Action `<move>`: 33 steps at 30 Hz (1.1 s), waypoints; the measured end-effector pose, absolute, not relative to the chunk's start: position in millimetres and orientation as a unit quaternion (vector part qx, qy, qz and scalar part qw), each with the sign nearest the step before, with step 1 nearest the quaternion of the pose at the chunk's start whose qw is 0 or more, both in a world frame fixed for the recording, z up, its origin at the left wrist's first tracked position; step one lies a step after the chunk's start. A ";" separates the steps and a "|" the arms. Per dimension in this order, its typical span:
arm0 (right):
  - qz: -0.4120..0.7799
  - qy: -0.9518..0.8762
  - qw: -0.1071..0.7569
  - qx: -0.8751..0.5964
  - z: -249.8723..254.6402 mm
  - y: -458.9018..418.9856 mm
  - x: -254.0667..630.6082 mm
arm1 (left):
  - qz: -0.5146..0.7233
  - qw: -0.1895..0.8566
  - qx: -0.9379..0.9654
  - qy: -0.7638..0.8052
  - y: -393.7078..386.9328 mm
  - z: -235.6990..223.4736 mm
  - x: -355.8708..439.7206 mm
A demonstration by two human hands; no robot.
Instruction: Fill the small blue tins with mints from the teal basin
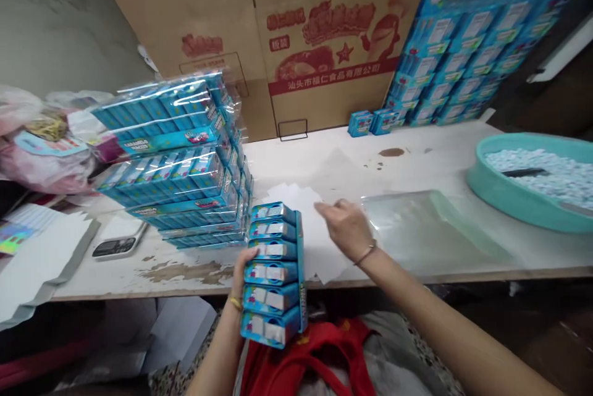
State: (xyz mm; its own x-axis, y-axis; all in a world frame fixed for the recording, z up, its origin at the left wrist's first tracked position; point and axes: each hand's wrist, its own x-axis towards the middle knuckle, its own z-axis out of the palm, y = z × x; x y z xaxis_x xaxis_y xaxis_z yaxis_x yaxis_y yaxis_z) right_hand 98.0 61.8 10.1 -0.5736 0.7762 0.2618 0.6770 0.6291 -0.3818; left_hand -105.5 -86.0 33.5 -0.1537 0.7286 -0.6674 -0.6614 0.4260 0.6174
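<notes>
My left hand (242, 269) grips the side of a tray of small blue candy boxes (272, 269), its thumb lying over one box's edge. The tray is tilted over the table's front edge, with a row of several boxes facing up. My right hand (345, 227) is to the right of the tray, apart from it, above white paper sheets (319, 260). Its fingers are curled and pinched together; whether something thin is between them I cannot make out. Clear plastic bags (412, 223) lie flat beside my right hand.
Wrapped candy-box trays (185, 167) are stacked at left, with more wrapped boxes (445, 62) at back right. A turquoise basin (491, 198) holds light-blue pieces. Two small boxes (360, 123) stand before a large carton (324, 105). A grey-white device (115, 248) lies at left.
</notes>
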 end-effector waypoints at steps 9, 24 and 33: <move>0.403 -0.762 0.233 -0.451 -80.7 28.3 106.2 | 0.486 0.629 -0.035 0.606 -120.1 23.4 -113.4; 0.643 -0.536 0.353 -0.418 -66.7 59.2 109.5 | 0.411 0.733 0.136 0.525 -60.5 34.2 -61.1; 0.592 -0.593 0.386 -0.387 -43.8 73.4 122.2 | 0.375 0.739 0.173 0.533 -52.6 18.4 -61.6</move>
